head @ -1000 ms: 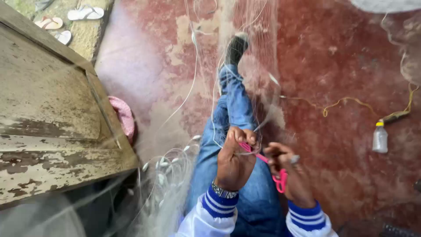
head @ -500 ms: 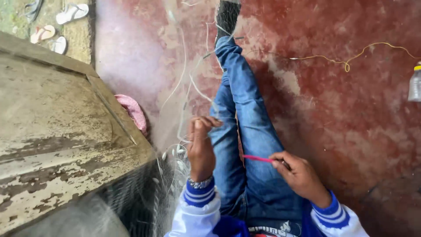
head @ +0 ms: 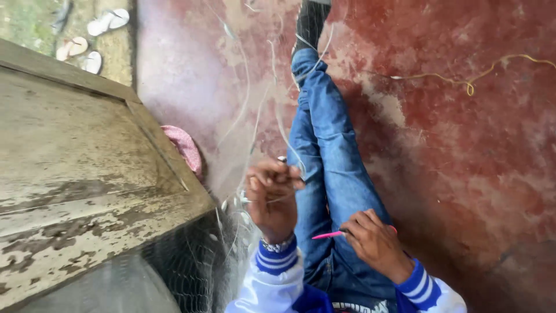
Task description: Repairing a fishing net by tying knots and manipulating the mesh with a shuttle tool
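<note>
Left hand point(head: 272, 197) is raised over the person's left thigh, fingers pinched shut on strands of the fine fishing net point(head: 255, 133). The mesh runs from that pinch up and away toward the dark shoe point(head: 311, 23) at the far end of the outstretched leg in blue jeans point(head: 327, 145), and also sags down to the left of the leg into a heap beside the weathered wooden board point(head: 75, 185).

Right hand point(head: 376, 243) rests low on the right thigh, closed around a pink netting needle point(head: 329, 235). The needle's long axis lies nearly level across the leg, tip pointing toward the left hand. The pinched mesh sits up and to the left of that tip, near but apart; only denim lies between them. The right hand is the nearer to the needle, the left to the net.

Around the leg: red, worn concrete floor point(head: 463, 162); a yellowish cord point(head: 475, 78) on it to the right; a pink cloth point(head: 185, 145) at the board's edge, left of the leg; pale sandals point(head: 92, 43) far left, beyond the board. Loose net strands cross the shin.
</note>
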